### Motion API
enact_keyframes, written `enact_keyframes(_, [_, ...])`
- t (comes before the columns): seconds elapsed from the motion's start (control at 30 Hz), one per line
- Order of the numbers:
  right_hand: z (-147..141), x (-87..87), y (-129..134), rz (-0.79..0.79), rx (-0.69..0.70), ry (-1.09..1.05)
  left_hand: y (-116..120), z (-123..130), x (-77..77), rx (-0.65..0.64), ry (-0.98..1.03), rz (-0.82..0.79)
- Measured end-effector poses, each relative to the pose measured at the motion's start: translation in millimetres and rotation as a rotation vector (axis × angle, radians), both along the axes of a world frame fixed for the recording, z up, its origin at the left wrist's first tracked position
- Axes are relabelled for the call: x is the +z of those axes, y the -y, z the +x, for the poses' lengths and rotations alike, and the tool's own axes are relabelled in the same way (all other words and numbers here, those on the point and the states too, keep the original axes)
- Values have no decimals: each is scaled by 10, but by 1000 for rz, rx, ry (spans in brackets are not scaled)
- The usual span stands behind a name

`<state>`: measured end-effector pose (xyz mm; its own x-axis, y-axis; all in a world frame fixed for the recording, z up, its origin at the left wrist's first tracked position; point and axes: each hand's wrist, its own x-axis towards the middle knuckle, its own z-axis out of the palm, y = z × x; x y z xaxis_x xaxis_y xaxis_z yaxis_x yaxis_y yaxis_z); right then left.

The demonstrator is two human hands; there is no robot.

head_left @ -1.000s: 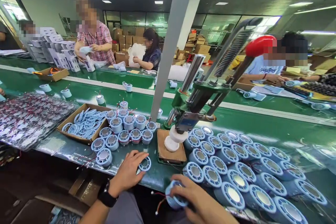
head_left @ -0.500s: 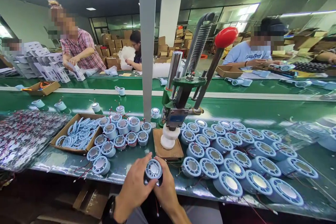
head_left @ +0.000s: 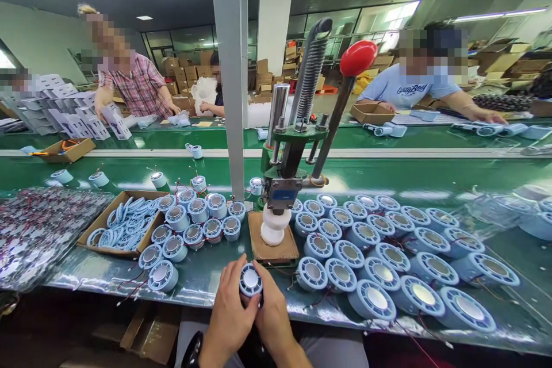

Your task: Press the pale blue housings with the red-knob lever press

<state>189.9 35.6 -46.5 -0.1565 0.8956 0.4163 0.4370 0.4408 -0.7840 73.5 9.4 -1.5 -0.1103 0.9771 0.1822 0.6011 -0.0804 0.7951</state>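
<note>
Between my two hands, near the table's front edge, is a light-blue round motor housing [head_left: 250, 279] with a slotted ring and a silver disc facing up. My left hand [head_left: 232, 303] wraps its left side, thumb across the front. From the right my right hand [head_left: 271, 306] closes round it, and the fingers hide most of its lower part. Just beyond the hands stands a hand lever press [head_left: 284, 190], its white die [head_left: 276, 227] over a brown base board [head_left: 259, 250]. The red knob [head_left: 359, 58] of its lever is raised.
Similar housings [head_left: 382, 273] with thin wires fill the table right of the press; a smaller group [head_left: 198, 210] stands left. A cardboard box [head_left: 84, 238] holds light-blue rings. Wired parts [head_left: 38, 230] lie far left. A grey post [head_left: 230, 69] rises ahead. Co-workers sit or stand across the green belt.
My hands still grip the motor housing, its ring now looking more seated on the body. The view has shifted slightly. Across the belt, the right co-worker's arm has reached out to the right.
</note>
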Motion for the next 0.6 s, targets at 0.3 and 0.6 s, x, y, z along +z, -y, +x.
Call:
enact_keyframes(0.3, [959, 2387, -695, 545, -21, 313, -482, -196, 457, -22, 203, -58])
enact_keyframes(0.6, [737, 3959, -2060, 490, -178, -60, -1343, 192, 665, -253, 394, -8])
